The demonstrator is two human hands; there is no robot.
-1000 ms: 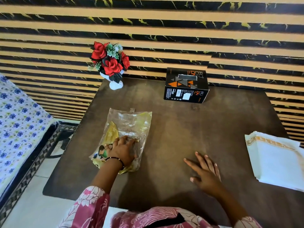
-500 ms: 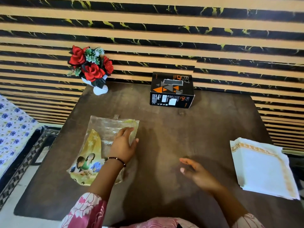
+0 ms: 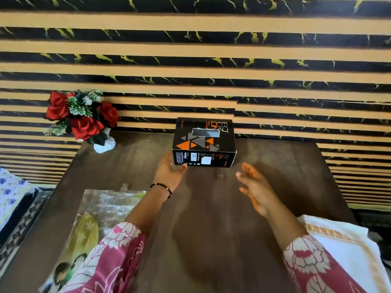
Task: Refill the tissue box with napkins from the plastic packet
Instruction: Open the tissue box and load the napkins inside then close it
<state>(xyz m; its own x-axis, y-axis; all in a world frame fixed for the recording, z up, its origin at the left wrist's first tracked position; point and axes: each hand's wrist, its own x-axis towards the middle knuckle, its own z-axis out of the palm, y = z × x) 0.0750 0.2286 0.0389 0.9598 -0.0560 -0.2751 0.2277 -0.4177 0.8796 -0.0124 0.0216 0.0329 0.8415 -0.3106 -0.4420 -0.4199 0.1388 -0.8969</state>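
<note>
A black tissue box [image 3: 204,142] with orange and grey triangles stands at the far middle of the dark table [image 3: 211,218], its top slot facing up. My left hand [image 3: 169,171] is open, fingertips at the box's near left corner. Open and apart from the box, my right hand [image 3: 254,187] hovers to the box's near right. The flattened clear plastic packet [image 3: 105,208] lies at the near left, partly under my left sleeve. A stack of white napkins [image 3: 347,248] with a gold border lies at the near right.
A white vase of red artificial roses [image 3: 82,119] stands at the table's far left corner. A striped black and tan wall runs right behind the table. A blue-flowered bed cover [image 3: 10,193] lies to the left, below table height.
My left hand left the plastic packet and reached forward to the tissue box. My right hand lifted off the table and moved toward the box. The view shifted forward.
</note>
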